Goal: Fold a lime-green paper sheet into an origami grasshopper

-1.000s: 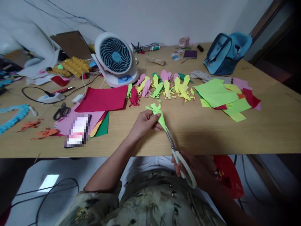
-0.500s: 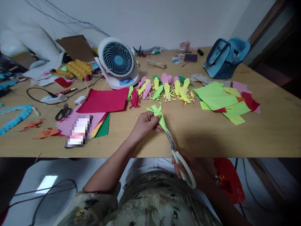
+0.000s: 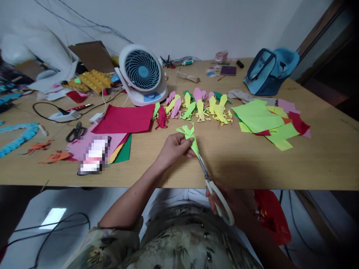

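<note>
My left hand (image 3: 175,148) is closed on a lime-green paper cutout (image 3: 194,146), pinching it near its middle. Thin curling strips stick up from the cutout above my fingers, and its narrow end points down to the right. White-handled scissors (image 3: 221,203) are gripped in my right hand (image 3: 217,200) over the table's front edge. Their blades look nearly closed, with the tips touching the lower end of the green paper. Behind my hands lies a row of similar paper cutouts (image 3: 200,110) in yellow, pink, green and red.
Lime and red paper sheets (image 3: 258,116) lie to the right, a red sheet (image 3: 126,118) to the left. Close by are a phone (image 3: 94,155), black-handled scissors (image 3: 76,132) and orange cutouts (image 3: 57,157). A fan (image 3: 143,73) and a blue bag (image 3: 270,71) stand farther back.
The view has shifted very slightly. Both hands, the green cutout and the scissors keep almost the same positions.
</note>
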### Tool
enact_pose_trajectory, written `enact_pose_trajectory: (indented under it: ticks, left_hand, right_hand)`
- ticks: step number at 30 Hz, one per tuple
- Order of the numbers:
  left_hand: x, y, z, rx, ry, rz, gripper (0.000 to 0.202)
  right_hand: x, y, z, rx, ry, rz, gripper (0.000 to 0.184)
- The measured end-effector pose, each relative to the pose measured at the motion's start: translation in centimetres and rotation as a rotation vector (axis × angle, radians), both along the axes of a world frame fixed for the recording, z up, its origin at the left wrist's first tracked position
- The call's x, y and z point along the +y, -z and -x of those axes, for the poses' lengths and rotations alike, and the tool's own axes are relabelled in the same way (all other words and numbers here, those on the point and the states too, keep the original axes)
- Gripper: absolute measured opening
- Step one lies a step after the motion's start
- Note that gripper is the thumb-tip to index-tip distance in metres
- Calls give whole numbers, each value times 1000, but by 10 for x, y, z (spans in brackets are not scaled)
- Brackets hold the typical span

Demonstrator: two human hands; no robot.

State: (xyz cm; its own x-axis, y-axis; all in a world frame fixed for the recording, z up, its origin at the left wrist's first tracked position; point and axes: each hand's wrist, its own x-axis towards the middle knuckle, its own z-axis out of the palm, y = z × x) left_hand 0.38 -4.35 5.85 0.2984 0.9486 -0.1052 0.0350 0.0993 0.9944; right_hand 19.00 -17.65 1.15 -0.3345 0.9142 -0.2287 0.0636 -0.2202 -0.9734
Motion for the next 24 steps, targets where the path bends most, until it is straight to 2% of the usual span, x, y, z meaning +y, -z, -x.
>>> enact_pose_trajectory:
  ticks: [6, 11, 17, 24]
  left_hand:
    - [-1, -2, 0, -8, -3, 16, 28]
    - [0, -3, 0, 0, 0, 16, 27]
    - [0, -3, 0, 6, 3, 7, 26]
    - [0, 0, 1, 4, 3, -2, 31]
  right_hand:
    - [-4, 5, 0, 27, 12, 27, 24]
    - [-4, 3, 1, 26, -3, 16, 19]
    - [-3, -2, 1, -7, -6, -3, 23]
    - [-4, 0, 3, -10, 19, 15, 20]
